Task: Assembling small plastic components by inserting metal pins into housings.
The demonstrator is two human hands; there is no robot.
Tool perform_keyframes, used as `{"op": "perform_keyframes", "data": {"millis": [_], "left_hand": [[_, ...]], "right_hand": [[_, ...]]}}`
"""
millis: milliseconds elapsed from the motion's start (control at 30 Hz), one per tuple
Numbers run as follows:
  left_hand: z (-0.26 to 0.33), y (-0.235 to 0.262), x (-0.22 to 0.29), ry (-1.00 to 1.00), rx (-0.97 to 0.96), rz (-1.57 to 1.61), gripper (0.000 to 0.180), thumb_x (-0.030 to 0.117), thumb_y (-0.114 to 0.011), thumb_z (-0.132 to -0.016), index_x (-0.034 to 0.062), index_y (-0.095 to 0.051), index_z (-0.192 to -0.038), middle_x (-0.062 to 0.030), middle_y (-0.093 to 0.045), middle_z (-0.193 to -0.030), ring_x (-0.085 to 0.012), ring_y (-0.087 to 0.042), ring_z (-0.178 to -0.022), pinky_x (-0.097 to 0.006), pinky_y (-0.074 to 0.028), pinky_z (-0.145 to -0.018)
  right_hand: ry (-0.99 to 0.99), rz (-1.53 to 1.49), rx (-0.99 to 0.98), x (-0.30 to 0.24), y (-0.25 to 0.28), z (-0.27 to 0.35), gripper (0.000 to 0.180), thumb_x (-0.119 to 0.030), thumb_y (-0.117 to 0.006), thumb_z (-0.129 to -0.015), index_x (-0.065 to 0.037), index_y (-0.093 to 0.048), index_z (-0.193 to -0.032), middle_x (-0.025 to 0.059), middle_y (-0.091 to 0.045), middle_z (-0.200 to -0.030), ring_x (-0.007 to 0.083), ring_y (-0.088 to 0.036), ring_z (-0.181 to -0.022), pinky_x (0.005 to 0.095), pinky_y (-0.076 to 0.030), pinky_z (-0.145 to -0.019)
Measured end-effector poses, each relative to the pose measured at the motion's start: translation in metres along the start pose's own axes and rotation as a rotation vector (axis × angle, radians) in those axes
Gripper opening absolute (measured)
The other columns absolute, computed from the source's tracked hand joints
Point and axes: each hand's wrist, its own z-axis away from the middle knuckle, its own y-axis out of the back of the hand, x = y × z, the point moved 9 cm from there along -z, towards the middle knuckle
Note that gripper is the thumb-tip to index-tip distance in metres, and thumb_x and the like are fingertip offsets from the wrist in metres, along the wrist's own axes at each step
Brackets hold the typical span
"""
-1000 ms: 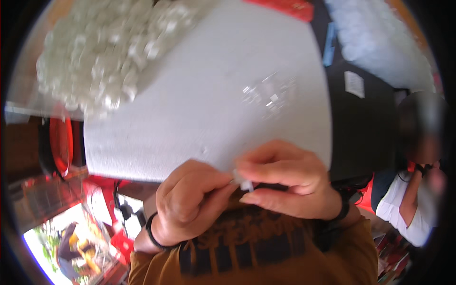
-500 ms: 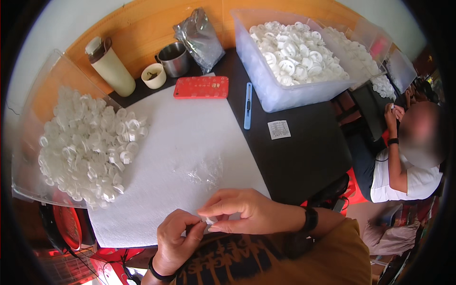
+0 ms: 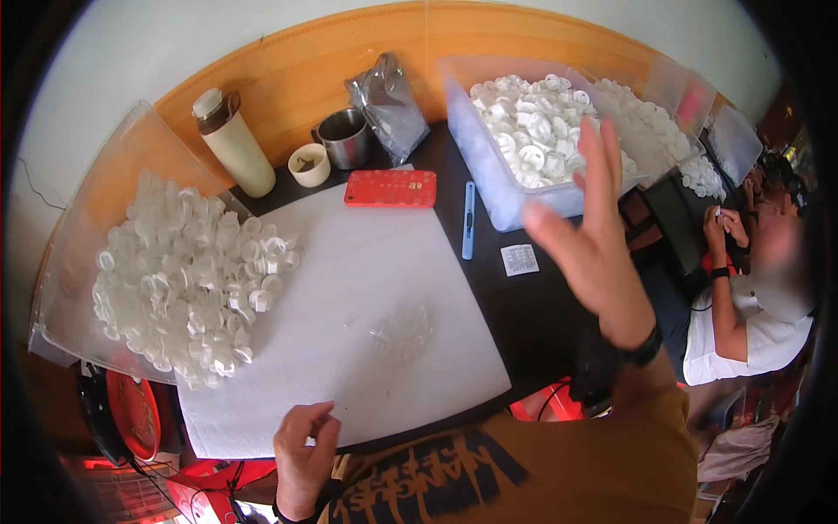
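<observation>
White matte rectangular sheet (image 3: 349, 253), centre: no raised rim visible, so a careless sweep could carry loose bits off. Translucent blue-tinted plastic bin (image 3: 476, 170), 1 o'clock: piled with round white plastic pieces (image 3: 546, 131), smooth; a bump from the right hand (image 3: 602, 253) could spill some. Cloudy translucent plastic pieces (image 3: 183, 279), 9 o'clock: knobbly mound, liable to slump if nudged. Right hand, 2 o'clock: fingers wide. Left hand (image 3: 301, 450), 7 o'clock: fingers curled, pale fleck (image 3: 310, 442) showing; whether gripped, I cannot tell. Clear glossy bits (image 3: 403, 332), 6 o'clock: easily overlooked.
</observation>
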Motion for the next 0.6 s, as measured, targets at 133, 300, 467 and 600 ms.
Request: {"op": "perform_keyframes", "data": {"millis": [133,300,467,600], "left_hand": [[0.015,0.039,-0.016,-0.126,0.283,-0.247,0.010,-0.004,-0.056,-0.076,-0.0026,-0.061,-0.085,-0.0112,-0.057,-0.070,-0.0190,-0.054,-0.059,-0.028,-0.042,-0.054],[0.021,0.071,-0.047,-0.115,0.452,-0.289,0.009,-0.005,-0.055,-0.078,-0.0024,-0.060,-0.085,-0.0130,-0.055,-0.070,-0.0247,-0.054,-0.061,-0.033,-0.043,-0.057],[0.024,0.071,-0.047,-0.196,0.507,-0.296,0.010,-0.003,-0.057,-0.078,-0.0012,-0.061,-0.087,-0.0127,-0.056,-0.070,-0.0251,-0.054,-0.059,-0.032,-0.043,-0.054],[0.031,0.072,-0.050,-0.279,0.577,-0.292,0.013,-0.005,-0.059,-0.076,-0.0001,-0.060,-0.088,-0.0121,-0.057,-0.071,-0.0246,-0.056,-0.058,-0.032,-0.045,-0.052]], "right_hand": [[0.016,-0.022,-0.303,-0.013,-0.035,0.077,0.085,-0.013,-0.067,-0.078,0.004,-0.011,-0.141,0.0258,0.003,-0.147,0.0354,-0.009,-0.137,0.0420,-0.015,-0.109],[-0.051,0.254,-0.444,0.028,-0.043,0.143,0.071,-0.029,-0.066,-0.079,0.004,-0.034,-0.133,0.0289,-0.021,-0.141,0.0407,-0.029,-0.128,0.0434,-0.027,-0.103],[0.006,0.447,-0.504,0.068,-0.031,0.152,0.057,-0.027,-0.059,-0.083,0.003,-0.043,-0.127,0.0224,-0.036,-0.135,0.0381,-0.035,-0.124,0.0439,-0.026,-0.103],[0.054,0.523,-0.499,0.065,-0.038,0.148,0.053,-0.028,-0.053,-0.085,0.003,-0.044,-0.127,0.0215,-0.037,-0.134,0.0376,-0.034,-0.124,0.0436,-0.024,-0.104]]}}
